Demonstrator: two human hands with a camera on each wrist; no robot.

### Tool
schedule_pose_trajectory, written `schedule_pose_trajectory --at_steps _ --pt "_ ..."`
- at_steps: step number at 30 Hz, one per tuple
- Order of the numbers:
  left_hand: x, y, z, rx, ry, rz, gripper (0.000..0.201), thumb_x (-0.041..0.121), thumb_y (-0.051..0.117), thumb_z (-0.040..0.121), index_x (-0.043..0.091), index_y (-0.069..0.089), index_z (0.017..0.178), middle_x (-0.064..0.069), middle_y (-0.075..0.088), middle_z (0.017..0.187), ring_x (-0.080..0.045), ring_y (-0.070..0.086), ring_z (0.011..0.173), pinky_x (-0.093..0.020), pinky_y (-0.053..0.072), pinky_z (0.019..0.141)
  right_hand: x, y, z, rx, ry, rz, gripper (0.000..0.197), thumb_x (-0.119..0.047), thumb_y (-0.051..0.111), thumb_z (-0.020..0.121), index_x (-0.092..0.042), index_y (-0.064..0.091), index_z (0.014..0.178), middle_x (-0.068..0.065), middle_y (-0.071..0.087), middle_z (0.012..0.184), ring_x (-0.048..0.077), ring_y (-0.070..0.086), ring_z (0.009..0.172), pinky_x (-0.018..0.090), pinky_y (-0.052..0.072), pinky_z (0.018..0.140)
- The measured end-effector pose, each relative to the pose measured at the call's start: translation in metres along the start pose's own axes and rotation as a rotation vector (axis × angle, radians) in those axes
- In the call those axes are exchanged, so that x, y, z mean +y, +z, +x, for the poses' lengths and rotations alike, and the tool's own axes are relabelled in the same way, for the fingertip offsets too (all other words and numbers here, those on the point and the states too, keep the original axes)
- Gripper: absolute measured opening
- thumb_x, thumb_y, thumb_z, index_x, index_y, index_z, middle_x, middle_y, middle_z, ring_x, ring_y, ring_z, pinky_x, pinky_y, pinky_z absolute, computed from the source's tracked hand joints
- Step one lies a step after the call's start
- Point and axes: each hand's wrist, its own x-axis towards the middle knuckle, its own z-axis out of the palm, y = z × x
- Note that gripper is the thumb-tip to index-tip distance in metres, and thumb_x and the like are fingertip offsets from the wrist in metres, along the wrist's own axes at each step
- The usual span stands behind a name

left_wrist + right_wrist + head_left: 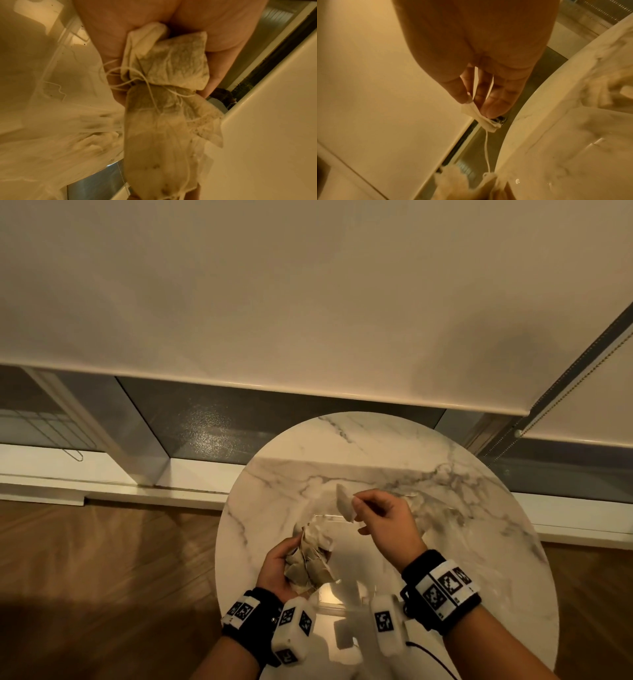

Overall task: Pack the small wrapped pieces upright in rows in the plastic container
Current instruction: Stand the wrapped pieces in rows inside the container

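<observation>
Standing by blinds point(308, 302), marble table point(479, 525); left grip point(277, 566) clutches pieces point(308, 563), right grip point(387, 518) pinches one piece point(344, 503).

This looks like a room in a home. A small round marble-patterned desk point(428, 460) stands on a wood plank floor point(102, 559) just beside a low window point(239, 419), with a cream roller blind point(274, 302) and its bead chain point(561, 392) drawn most of the way down.

Pale tea bags point(164, 83) bunched (strings tangled) above the clear plastic container point(337, 594); one lifted apart.
</observation>
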Motion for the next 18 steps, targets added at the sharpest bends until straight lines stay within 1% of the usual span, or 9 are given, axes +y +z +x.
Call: schedule_pose_trajectory --at_steps 2,3,5,6,7,9,12,15,18 --pt "0.007 -0.017 0.01 -0.019 -0.001 -0.067 0.08 0.024 0.09 0.062 0.019 0.053 0.134 -0.004 0.05 0.092 -0.016 0.05 0.085 -0.02 0.035 0.083 0.008 0.0 0.011 0.003 0.042 0.003 0.01 -0.012 0.063 0.095 -0.012 0.073 0.092 0.004 0.072 0.08 0.014 0.066 0.072 0.029 0.057 0.062" --pt "0.009 -0.019 0.009 -0.012 0.0 -0.06 0.073 0.025 0.09 0.062 0.015 0.058 0.127 -0.002 0.05 0.091 -0.015 0.051 0.084 -0.019 0.03 0.085 0.013 0.0 0.016 0.0 0.065 0.0 0.01 -0.011 0.062 0.096 -0.009 0.071 0.094 0.008 0.072 0.082 0.015 0.066 0.072 0.029 0.057 0.063" --pt "0.013 -0.016 0.0 0.002 0.007 0.002 0.044 0.024 0.083 0.07 0.008 0.066 0.107 -0.007 0.057 0.091 -0.021 0.059 0.086 -0.023 0.045 0.083 0.027 0.002 0.028 -0.014 0.123 -0.015 0.01 -0.011 0.06 0.097 -0.007 0.069 0.096 0.013 0.071 0.086 0.019 0.067 0.075 0.03 0.059 0.066" --pt "0.014 -0.016 -0.003 0.008 0.013 0.031 0.033 0.025 0.075 0.076 0.005 0.07 0.101 -0.012 0.061 0.091 -0.025 0.063 0.085 -0.03 0.054 0.077 0.036 0.005 0.034 -0.03 0.154 -0.038 0.01 -0.01 0.059 0.097 -0.007 0.068 0.095 0.013 0.07 0.086 0.021 0.068 0.076 0.031 0.06 0.067" --pt "0.014 -0.018 -0.004 0.014 0.029 0.046 0.03 0.028 0.068 0.081 0.003 0.072 0.096 -0.015 0.064 0.09 -0.028 0.066 0.083 -0.034 0.056 0.073 0.045 0.008 0.04 -0.055 0.183 -0.075 0.01 -0.009 0.058 0.097 -0.007 0.067 0.095 0.013 0.07 0.086 0.022 0.068 0.078 0.034 0.061 0.069" --pt "0.017 -0.022 -0.006 0.046 0.056 0.031 0.034 0.032 0.058 0.087 0.002 0.074 0.091 -0.017 0.068 0.088 -0.03 0.068 0.082 -0.037 0.055 0.075 0.063 0.018 0.051 -0.149 0.239 -0.166 0.008 -0.008 0.058 0.097 -0.009 0.066 0.094 0.011 0.069 0.085 0.022 0.069 0.078 0.037 0.06 0.072" --pt "0.021 -0.029 -0.007 0.1 0.101 0.007 0.037 0.032 0.056 0.088 0.001 0.076 0.088 -0.018 0.069 0.086 -0.03 0.068 0.082 -0.037 0.049 0.086 0.086 0.036 0.063 -0.297 0.292 -0.307 0.006 -0.019 0.065 0.094 -0.016 0.07 0.092 0.005 0.07 0.087 0.017 0.068 0.079 0.035 0.06 0.07" --pt "0.022 -0.032 -0.008 0.118 0.105 0.024 0.038 0.032 0.055 0.088 0.002 0.077 0.08 -0.016 0.07 0.079 -0.028 0.068 0.074 -0.036 0.05 0.08 0.105 0.048 0.074 -0.219 0.296 -0.419 0.005 -0.025 0.07 0.09 -0.023 0.074 0.091 -0.001 0.069 0.09 0.018 0.066 0.083 0.037 0.06 0.078" --pt "0.023 -0.035 -0.008 0.141 0.128 0.04 0.038 0.031 0.055 0.087 0.002 0.078 0.078 -0.016 0.07 0.08 -0.03 0.067 0.076 -0.037 0.052 0.078 0.115 0.052 0.079 -0.167 0.269 -0.556 0.012 -0.024 0.067 0.091 -0.022 0.076 0.099 0.0 0.071 0.095 0.015 0.063 0.085 0.024 0.048 0.073"
